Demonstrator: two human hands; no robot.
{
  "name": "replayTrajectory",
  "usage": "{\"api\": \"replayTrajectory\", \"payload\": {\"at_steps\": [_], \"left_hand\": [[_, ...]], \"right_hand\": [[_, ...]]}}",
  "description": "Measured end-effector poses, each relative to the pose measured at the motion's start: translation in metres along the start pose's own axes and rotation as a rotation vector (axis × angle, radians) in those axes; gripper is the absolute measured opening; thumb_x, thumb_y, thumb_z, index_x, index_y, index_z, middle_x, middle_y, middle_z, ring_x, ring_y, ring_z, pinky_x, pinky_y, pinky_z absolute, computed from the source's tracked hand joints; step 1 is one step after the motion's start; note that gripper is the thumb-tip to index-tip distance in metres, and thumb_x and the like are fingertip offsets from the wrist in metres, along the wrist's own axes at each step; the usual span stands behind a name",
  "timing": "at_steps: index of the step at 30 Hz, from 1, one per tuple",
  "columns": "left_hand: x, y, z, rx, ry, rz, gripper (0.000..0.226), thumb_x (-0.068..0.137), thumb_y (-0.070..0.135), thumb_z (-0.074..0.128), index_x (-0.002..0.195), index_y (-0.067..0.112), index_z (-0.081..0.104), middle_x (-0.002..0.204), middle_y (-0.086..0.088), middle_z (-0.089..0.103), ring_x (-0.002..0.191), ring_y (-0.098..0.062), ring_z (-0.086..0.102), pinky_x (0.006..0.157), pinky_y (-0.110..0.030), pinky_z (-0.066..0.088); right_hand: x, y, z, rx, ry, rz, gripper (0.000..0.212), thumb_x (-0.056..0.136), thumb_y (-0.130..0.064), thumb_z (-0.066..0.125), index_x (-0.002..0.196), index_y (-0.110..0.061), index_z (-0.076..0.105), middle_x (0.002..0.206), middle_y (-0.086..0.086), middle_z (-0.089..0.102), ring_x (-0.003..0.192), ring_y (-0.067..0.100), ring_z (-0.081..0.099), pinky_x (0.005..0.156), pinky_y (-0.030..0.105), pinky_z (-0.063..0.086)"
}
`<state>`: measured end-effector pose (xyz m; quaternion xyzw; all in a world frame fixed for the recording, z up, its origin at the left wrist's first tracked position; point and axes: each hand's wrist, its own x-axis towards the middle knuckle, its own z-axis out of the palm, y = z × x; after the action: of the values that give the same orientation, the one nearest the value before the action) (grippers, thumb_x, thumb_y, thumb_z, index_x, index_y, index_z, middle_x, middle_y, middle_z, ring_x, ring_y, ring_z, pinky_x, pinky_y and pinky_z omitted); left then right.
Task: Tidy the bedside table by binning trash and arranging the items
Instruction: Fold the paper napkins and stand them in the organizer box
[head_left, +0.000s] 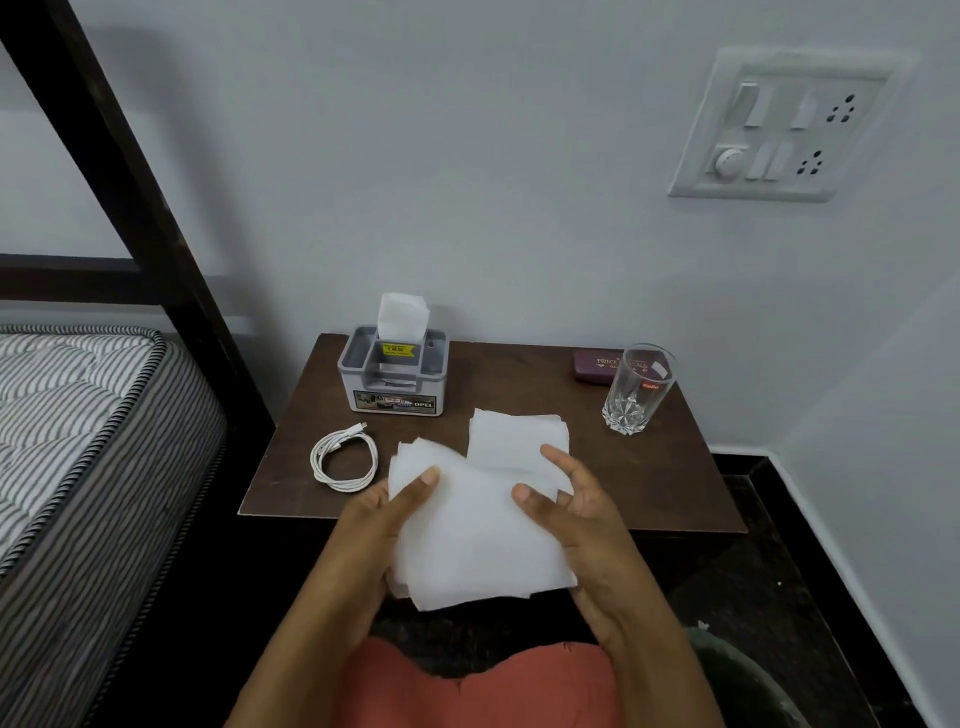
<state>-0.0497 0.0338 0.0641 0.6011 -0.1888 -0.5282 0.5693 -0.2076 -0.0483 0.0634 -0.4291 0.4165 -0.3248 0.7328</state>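
Holding: both hands, left hand (384, 525) and right hand (576, 525), fingers pinching tissue stack (478, 530) above table (649, 488) front edge
Done: cable (345, 460) coiled, likely
Left: tissues not binned, glass (640, 387) unarranged

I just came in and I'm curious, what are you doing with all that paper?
Both hands, the left hand and the right hand, hold a stack of white tissues above the near edge of the bedside table. On the table sit a grey tissue box, a coiled white cable, an empty glass and a maroon case.
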Motion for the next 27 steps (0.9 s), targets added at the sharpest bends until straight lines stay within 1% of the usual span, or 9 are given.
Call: {"api": "replayTrajectory", "payload": {"at_steps": [2,4,7,9,11,15,18,22,27], "left_hand": [[0.002,0.000,-0.003,0.056,0.046,0.084,0.030,0.084,0.020,0.064,0.112,0.010,0.066,0.096,-0.013,0.075,0.093,-0.031,0.069,0.087,-0.049,0.051],[0.006,0.000,-0.005,0.096,0.124,0.141,0.040,0.083,0.012,0.066,0.123,0.015,0.059,0.092,-0.013,0.075,0.088,-0.027,0.071,0.081,-0.041,0.055],[0.009,0.000,-0.009,0.143,0.165,0.196,0.052,0.085,0.013,0.065,0.132,0.030,0.051,0.086,-0.014,0.067,0.081,-0.021,0.065,0.071,-0.034,0.052],[0.006,0.002,-0.011,0.166,0.108,0.233,0.034,0.088,0.012,0.060,0.117,0.028,0.064,0.095,-0.007,0.071,0.088,-0.017,0.064,0.075,-0.028,0.050],[0.002,0.006,-0.011,0.208,0.064,0.239,0.022,0.086,0.012,0.062,0.101,0.023,0.073,0.095,0.004,0.076,0.091,-0.010,0.067,0.073,-0.019,0.052],[-0.001,0.007,-0.009,0.398,0.093,0.305,0.033,0.067,0.011,0.080,0.090,0.034,0.071,0.076,0.028,0.071,0.076,0.009,0.065,0.062,-0.007,0.050],[0.000,0.005,-0.009,0.592,0.215,0.384,0.032,0.063,0.019,0.084,0.086,0.037,0.071,0.069,0.017,0.067,0.066,0.005,0.059,0.059,-0.004,0.043],[0.002,0.003,-0.011,0.684,0.265,0.484,0.019,0.067,0.020,0.081,0.072,0.035,0.071,0.083,0.012,0.065,0.079,0.001,0.058,0.061,-0.008,0.043],[0.006,0.004,-0.020,0.777,0.218,0.520,0.013,0.068,0.021,0.080,0.068,0.031,0.072,0.106,0.020,0.053,0.102,0.008,0.049,0.074,-0.010,0.038]], "right_hand": [[0.001,-0.001,-0.001,-0.030,0.014,-0.075,0.056,0.083,-0.007,0.066,0.129,-0.030,0.045,0.096,0.005,0.075,0.089,0.020,0.071,0.077,0.037,0.057],[0.001,-0.001,-0.001,-0.095,0.011,-0.133,0.057,0.084,-0.008,0.065,0.129,-0.035,0.044,0.098,0.000,0.075,0.092,0.019,0.071,0.080,0.039,0.057],[-0.003,-0.002,0.000,-0.168,-0.065,-0.176,0.052,0.084,-0.006,0.065,0.124,-0.037,0.053,0.106,-0.008,0.071,0.100,0.005,0.066,0.081,0.025,0.056],[-0.005,-0.004,-0.001,-0.212,-0.105,-0.173,0.042,0.083,-0.005,0.066,0.117,-0.031,0.062,0.110,-0.013,0.068,0.100,0.000,0.065,0.079,0.019,0.054],[-0.007,-0.005,-0.004,-0.266,-0.106,-0.161,0.033,0.082,-0.007,0.068,0.107,-0.028,0.069,0.109,-0.011,0.069,0.099,0.004,0.066,0.080,0.021,0.055],[-0.008,-0.005,-0.005,-0.385,-0.064,-0.208,0.034,0.081,-0.003,0.068,0.101,-0.030,0.070,0.107,-0.014,0.067,0.095,0.004,0.065,0.077,0.021,0.056],[-0.004,-0.001,-0.003,-0.610,0.056,-0.344,0.035,0.079,-0.002,0.068,0.095,-0.034,0.067,0.103,-0.017,0.064,0.091,0.002,0.062,0.075,0.018,0.054],[0.000,0.000,-0.002,-0.791,0.154,-0.486,0.031,0.076,-0.003,0.072,0.079,-0.033,0.065,0.088,-0.018,0.060,0.089,-0.003,0.057,0.072,0.010,0.047],[-0.004,-0.007,-0.003,-0.881,0.147,-0.507,0.017,0.078,-0.013,0.070,0.074,-0.029,0.068,0.101,-0.020,0.051,0.103,-0.006,0.045,0.077,0.007,0.039]]}}
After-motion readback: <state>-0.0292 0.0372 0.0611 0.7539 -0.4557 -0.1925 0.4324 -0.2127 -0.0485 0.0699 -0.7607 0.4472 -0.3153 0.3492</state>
